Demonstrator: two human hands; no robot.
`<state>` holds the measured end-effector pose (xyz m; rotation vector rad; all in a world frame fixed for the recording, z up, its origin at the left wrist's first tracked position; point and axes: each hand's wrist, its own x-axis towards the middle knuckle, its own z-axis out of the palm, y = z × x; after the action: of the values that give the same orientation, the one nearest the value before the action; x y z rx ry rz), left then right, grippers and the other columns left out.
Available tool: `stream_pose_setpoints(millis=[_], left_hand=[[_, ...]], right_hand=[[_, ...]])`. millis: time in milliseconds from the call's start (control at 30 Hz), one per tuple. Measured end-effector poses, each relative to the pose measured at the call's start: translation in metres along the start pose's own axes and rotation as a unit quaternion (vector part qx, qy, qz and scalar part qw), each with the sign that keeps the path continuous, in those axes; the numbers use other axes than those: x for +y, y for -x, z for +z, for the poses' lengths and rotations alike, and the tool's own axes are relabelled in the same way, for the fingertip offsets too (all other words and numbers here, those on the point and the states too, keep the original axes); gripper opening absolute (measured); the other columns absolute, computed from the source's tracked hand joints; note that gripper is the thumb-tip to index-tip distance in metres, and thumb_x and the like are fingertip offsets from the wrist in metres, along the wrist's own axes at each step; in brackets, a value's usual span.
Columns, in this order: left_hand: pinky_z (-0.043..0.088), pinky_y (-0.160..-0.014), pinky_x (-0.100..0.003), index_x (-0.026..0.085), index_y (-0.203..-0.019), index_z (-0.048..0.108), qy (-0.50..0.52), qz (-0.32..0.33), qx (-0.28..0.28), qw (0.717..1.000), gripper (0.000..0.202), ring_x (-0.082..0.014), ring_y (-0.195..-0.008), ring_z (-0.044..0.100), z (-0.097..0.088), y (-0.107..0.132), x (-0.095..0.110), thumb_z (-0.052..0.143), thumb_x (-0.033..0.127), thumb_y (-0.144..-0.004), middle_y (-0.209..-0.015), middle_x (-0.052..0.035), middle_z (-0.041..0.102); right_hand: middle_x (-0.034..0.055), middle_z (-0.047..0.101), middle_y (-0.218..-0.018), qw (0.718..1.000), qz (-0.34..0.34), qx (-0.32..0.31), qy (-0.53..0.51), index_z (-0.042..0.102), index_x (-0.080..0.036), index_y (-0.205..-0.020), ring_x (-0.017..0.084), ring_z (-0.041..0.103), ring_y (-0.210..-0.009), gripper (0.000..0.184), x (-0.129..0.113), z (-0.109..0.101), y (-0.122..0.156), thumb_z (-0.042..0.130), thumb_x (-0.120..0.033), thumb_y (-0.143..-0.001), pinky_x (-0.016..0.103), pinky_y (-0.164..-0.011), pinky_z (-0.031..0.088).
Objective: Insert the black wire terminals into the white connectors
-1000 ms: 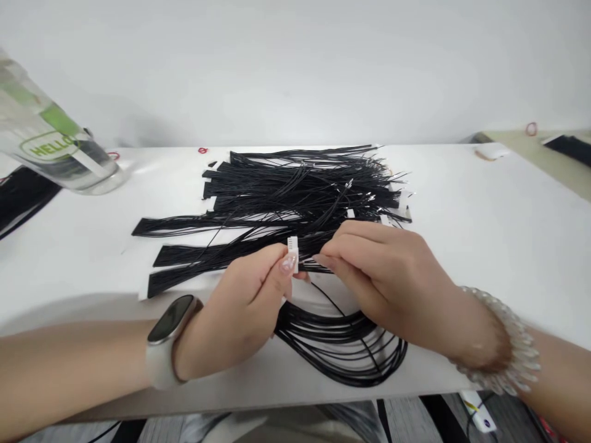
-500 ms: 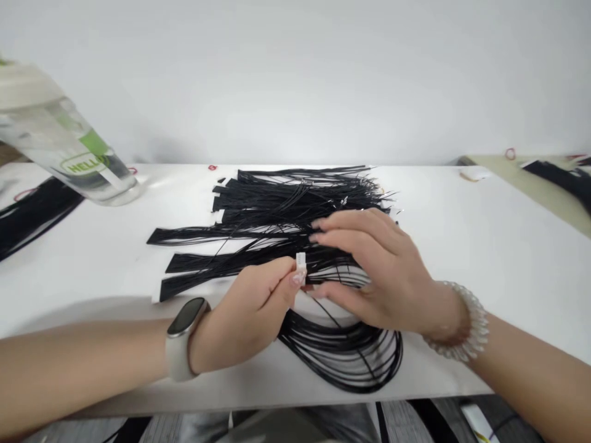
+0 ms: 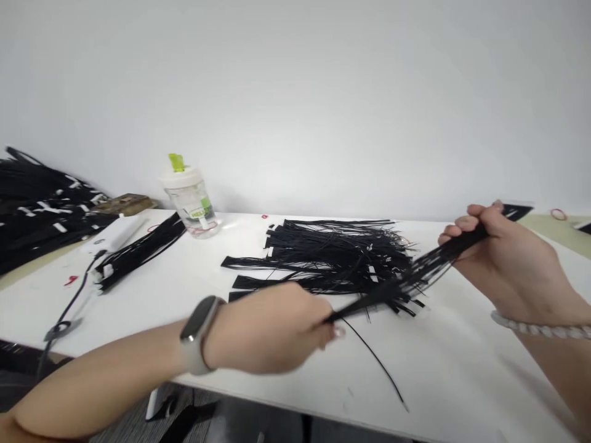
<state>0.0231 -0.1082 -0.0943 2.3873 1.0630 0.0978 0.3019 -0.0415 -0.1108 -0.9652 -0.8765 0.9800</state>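
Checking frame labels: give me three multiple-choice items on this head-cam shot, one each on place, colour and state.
1. Where is the clear bottle relative to the main wire pile? A) left of it B) right of it C) on top of it
2. What colour is the wire bundle? A) red B) white C) black
3. How is the wire bundle held? A) in one hand only B) between both hands C) not held, lying on the table

1: A, the bottle stands left of the pile in view.
2: C, its strands show black.
3: B, the left hand and right hand each grip one end.
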Motion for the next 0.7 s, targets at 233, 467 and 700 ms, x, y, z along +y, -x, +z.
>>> stream_pose_setpoints(millis=[233, 467, 700], left_hand=[[0.038, -0.050, -0.015, 0.010, -0.076, 0.053, 0.032, -0.064, 0.472, 0.878, 0.021, -0.0008, -0.048, 0.047, -0.097, 0.058, -0.025, 0.041, 0.027, -0.079, -0.057, 0.0046, 0.051], [0.042, -0.067, -0.028, 0.006, -0.099, 0.055, -0.131, -0.265, 0.569, 0.767, 0.047, -0.0052, -0.066, 0.051, -0.135, 0.116, -0.069, 0.029, 0.040, -0.078, -0.075, 0.0023, 0.051], [0.033, -0.075, -0.046, 0.017, -0.062, 0.039, -0.137, -0.401, 0.447, 0.788, 0.035, -0.0218, -0.070, 0.045, -0.105, 0.141, -0.163, 0.040, 0.049, -0.076, -0.049, 0.0027, 0.024]], right_hand=[[0.0081, 0.050, -0.118, 0.992, 0.026, -0.121, 0.026, 0.054, -0.026, -0.097, 0.019, 0.056, -0.096, 0.021, 0.008, 0.000, 0.006, 0.055, -0.036, -0.079, 0.035, -0.083, 0.048], [0.0089, 0.054, -0.114, 0.986, 0.033, -0.092, 0.133, 0.053, -0.024, -0.108, 0.018, 0.058, -0.092, 0.039, 0.020, 0.003, 0.012, 0.063, -0.038, -0.072, 0.030, -0.077, 0.052], [0.0084, 0.055, -0.111, 0.972, 0.022, -0.096, 0.212, 0.052, -0.020, -0.108, 0.017, 0.058, -0.093, 0.038, 0.023, 0.003, 0.012, 0.061, -0.035, -0.074, 0.028, -0.077, 0.054]])
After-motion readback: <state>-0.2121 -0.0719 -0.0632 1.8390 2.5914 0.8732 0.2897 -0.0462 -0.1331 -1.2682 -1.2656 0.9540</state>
